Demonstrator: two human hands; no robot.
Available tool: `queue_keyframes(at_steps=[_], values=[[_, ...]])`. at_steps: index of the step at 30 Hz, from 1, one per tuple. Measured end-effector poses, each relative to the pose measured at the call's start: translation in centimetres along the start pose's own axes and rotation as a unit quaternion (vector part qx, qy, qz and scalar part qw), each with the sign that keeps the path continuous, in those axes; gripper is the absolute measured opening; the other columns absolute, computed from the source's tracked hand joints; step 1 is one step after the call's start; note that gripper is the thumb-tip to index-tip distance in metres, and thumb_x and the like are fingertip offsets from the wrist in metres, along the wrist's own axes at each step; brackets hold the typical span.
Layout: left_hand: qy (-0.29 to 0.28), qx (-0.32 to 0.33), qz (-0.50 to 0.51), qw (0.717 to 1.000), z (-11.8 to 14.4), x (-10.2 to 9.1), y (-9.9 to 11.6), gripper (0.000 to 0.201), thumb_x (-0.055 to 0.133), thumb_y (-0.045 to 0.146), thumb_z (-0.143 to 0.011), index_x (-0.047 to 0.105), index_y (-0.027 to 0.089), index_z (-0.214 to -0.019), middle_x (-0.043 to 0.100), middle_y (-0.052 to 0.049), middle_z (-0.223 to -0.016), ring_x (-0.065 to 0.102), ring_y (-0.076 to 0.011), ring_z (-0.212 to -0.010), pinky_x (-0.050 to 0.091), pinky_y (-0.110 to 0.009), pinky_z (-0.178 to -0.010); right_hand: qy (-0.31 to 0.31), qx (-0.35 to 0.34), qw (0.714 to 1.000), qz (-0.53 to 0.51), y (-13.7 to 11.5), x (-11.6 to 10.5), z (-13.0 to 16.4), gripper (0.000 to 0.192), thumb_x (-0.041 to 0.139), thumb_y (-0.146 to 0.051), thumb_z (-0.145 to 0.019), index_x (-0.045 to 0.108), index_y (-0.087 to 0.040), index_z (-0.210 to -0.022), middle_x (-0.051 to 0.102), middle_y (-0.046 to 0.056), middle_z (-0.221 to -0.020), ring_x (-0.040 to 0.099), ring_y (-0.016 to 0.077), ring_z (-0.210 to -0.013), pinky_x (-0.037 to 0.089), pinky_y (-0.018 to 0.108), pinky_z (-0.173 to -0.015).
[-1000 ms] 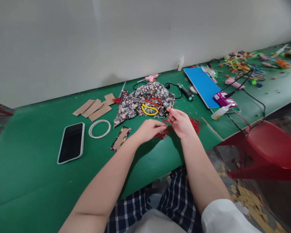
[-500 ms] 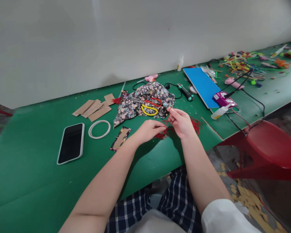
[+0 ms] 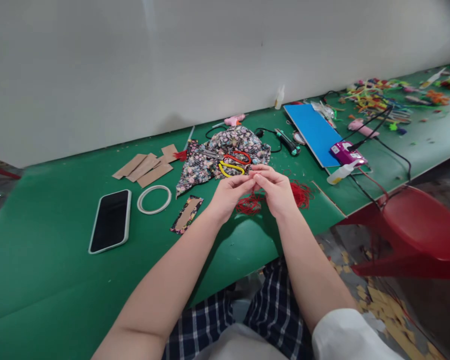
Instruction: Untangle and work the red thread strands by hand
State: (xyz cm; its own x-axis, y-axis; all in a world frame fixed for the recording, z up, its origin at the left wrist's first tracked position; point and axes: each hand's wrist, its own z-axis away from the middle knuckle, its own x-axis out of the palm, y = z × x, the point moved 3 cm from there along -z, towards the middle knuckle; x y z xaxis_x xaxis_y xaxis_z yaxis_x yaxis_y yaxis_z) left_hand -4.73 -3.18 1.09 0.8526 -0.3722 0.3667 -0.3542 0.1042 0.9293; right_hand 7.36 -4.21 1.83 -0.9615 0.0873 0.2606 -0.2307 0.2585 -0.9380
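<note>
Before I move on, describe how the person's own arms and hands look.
The left hand and right hand are bare, with no glove or watch visible. A plain white sleeve covers the upper part of the right arm; the left arm shows no sleeve within the picture.

Scissors [image 3: 222, 157] lie on the fabric [image 3: 232, 137], behind the string [image 3: 300, 195]; the smartphone [image 3: 110, 221] lies before and left of the cardboard strips [image 3: 155, 174].
</note>
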Motion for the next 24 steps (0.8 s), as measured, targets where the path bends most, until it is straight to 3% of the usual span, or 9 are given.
queue_keyframes(at_steps=[7,13,19,24], values=[[0.042,-0.001,0.004,0.999,0.04,-0.15,0.42,0.021,0.075,0.034,-0.065,0.068,0.016,-0.073,0.064,0.001,-0.070,0.057,-0.0087,-0.068,0.046,-0.024,-0.074,-0.014,0.043,0.998,-0.045,0.44,-0.07,0.11,0.016,0.073,-0.031,-0.067,0.073,-0.030,-0.083,0.070,-0.002,-0.092,0.062,0.0119,-0.085,0.048,0.032,-0.087],[0.054,0.004,-0.031,0.998,-0.02,-0.29,0.65,0.023,0.074,0.035,-0.064,0.068,0.016,-0.074,0.064,0.000,-0.071,0.058,-0.0105,-0.069,0.047,-0.027,-0.075,0.024,0.066,0.997,-0.038,0.41,-0.24,0.10,0.014,0.075,-0.034,-0.063,0.072,-0.026,-0.075,0.072,-0.001,-0.083,0.064,0.0116,-0.076,0.050,0.031,-0.081],[0.072,0.016,-0.074,0.995,-0.06,-0.47,0.68,0.024,0.075,0.036,-0.063,0.070,0.015,-0.074,0.066,-0.001,-0.074,0.058,-0.0117,-0.071,0.046,-0.027,-0.076,0.034,0.066,0.997,-0.018,0.20,-0.15,0.08,0.013,0.074,-0.034,-0.063,0.071,-0.024,-0.071,0.069,-0.002,-0.070,0.061,0.0112,-0.064,0.051,0.031,-0.074],[0.070,0.009,-0.086,0.994,-0.10,-0.68,0.69,0.026,0.072,0.038,-0.067,0.070,0.015,-0.078,0.067,-0.001,-0.074,0.058,-0.0125,-0.072,0.046,-0.027,-0.075,0.034,0.026,0.999,0.034,-0.24,-0.23,0.07,0.008,0.072,-0.029,-0.065,0.072,-0.024,-0.071,0.069,-0.002,-0.072,0.061,0.0118,-0.065,0.051,0.031,-0.073]])
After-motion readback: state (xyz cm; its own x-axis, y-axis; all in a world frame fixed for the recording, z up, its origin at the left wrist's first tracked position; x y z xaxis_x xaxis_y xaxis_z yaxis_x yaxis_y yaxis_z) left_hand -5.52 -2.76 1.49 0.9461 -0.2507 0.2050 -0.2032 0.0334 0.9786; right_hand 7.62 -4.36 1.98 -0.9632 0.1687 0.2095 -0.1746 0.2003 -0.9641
